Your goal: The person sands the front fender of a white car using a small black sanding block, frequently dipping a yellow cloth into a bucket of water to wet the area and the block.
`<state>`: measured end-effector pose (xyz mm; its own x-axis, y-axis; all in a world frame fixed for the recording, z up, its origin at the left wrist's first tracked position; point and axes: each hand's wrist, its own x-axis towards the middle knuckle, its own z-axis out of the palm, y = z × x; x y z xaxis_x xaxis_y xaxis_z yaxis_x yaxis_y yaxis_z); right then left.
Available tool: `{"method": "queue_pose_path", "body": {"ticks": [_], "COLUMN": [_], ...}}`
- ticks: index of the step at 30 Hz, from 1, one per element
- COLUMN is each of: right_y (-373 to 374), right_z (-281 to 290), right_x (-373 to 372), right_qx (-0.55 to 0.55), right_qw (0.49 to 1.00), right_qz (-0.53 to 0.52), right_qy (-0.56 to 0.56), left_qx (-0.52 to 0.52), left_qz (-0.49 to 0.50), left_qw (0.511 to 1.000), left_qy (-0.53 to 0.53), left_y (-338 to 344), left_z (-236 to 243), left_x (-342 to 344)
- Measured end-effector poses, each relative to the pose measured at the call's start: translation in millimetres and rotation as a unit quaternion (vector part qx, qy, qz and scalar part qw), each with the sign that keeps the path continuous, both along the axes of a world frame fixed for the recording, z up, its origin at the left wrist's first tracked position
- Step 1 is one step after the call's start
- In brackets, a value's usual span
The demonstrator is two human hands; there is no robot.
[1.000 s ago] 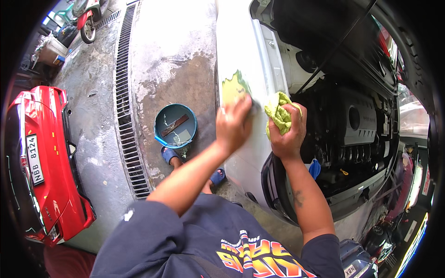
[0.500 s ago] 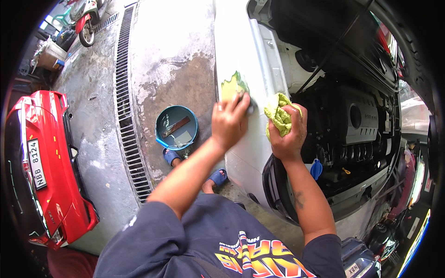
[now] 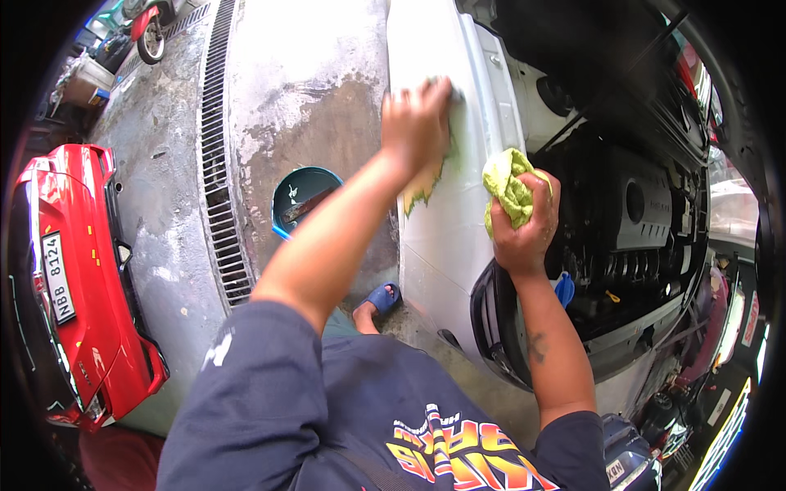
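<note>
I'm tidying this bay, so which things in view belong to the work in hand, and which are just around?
In the work:
- white car panel with a yellowish patch, left hand over it
- yellow-green cloth in the right hand
- blue tub, probably

Just around:
- red car
- scooter
- drain grate

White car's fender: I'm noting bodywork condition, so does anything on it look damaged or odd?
Yes. An irregular yellow-and-green patch shows on the white fender, partly hidden by the left hand and forearm. Its jagged edge and colour break the surrounding white finish. What caused it, I can't tell.
</note>
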<state>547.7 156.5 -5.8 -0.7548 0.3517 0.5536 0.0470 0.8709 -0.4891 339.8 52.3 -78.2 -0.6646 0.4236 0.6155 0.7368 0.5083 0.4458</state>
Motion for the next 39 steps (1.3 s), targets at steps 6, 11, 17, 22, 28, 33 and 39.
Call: {"method": "queue_pose_path", "body": {"ticks": [6, 11, 17, 22, 28, 33, 39], "right_y": [3.2, 1.3, -0.6, 9.1, 0.9, 9.4, -2.7], "right_z": [-1.5, -0.5, -2.4, -1.3, -5.1, -4.7, -1.6], "right_x": [4.1, 1.2, -3.2, 7.2, -1.6, 9.5, -8.8], "right_qx": [0.004, 0.003, 0.005, 0.0, -0.004, 0.0, -0.02], "right_qw": [1.0, 1.0, 1.0, 1.0, 1.0, 1.0, 0.999], "right_qz": [-0.014, -0.007, -0.013, -0.016, -0.002, -0.016, 0.009], "right_qy": [-0.006, 0.004, 0.005, 0.005, 0.011, -0.002, 0.023], "left_qx": [0.066, -0.002, 0.04, 0.054, 0.069, 0.033, 0.047], "left_qz": [-0.032, -0.015, -0.001, -0.085, 0.027, -0.071, 0.019], "left_qw": [0.997, 1.0, 0.994, 0.994, 0.97, 0.996, 0.958], "left_qy": [-0.009, 0.006, -0.104, 0.029, -0.23, -0.032, -0.283], "left_y": [-20.6, 1.9, 5.6, -15.3, 20.7, -29.8, 25.4], "left_z": [-18.4, -16.8, -10.5, -20.5, 20.0, -15.8, 32.6], "left_x": [92.2, 10.9, 25.5, 63.3, -18.4, 101.1, -67.5]}}
